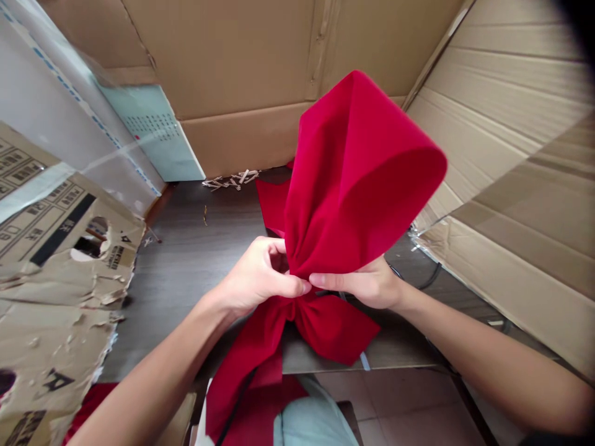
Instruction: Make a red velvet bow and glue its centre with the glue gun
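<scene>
A large red fabric bow [325,186] stands over the dark table, its big loop rising up and to the right. Below the hands, two red tails spread out, one hanging over the table's front edge. My left hand [263,275] pinches the gathered middle of the bow from the left, thumb in front. From the right, my right hand [367,282] grips the same gathers, its thumb tip almost meeting the left thumb. The fingers of both hands are partly hidden behind the cloth.
Cardboard walls [242,62] enclose the table [186,248] at the back and sides. Small twist ties [232,181] lie in a pile at the back, with one gold tie [205,215] apart. A pale blue printed sheet [153,130] hangs back left. A dark cable [430,279] runs at right.
</scene>
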A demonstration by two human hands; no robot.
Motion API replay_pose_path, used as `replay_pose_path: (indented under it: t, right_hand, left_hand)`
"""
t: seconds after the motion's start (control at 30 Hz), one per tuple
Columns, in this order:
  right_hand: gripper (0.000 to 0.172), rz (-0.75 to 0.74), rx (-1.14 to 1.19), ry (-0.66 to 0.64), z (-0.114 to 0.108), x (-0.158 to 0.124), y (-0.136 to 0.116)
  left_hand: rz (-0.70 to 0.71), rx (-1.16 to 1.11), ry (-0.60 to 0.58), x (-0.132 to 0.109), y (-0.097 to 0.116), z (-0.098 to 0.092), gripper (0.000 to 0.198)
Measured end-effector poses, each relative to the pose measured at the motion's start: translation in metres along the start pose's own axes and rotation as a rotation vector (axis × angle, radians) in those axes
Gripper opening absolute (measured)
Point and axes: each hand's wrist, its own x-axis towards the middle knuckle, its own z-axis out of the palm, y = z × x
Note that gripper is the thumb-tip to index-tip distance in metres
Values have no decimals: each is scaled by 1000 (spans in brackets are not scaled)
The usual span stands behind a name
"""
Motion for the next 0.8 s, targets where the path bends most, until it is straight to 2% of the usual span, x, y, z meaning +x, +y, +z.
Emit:
replay_pose_path:
  t: [0.2, 0.37, 0.53, 0.63, 0.8]
  right_hand:
    - [25, -28, -81, -13, 0, -3, -2]
    - [26, -32, -71, 18, 0, -4, -2]
    - [26, 10, -24, -64, -2, -1, -2]
    - [29, 45, 11, -64, -3, 0, -3]
    - [36, -60, -39, -48, -1, 1, -5]
  left_hand:
    - [33, 78, 56, -1, -2, -1, 18]
    - [-2, 26, 25, -1, -1, 0, 19]
    - [-26, -6, -16, -1, -2, 1, 18]
    - [-26, -24, -22, -2, -2, 0, 19]
    - [-25, -76, -98, -3, 3, 1, 15]
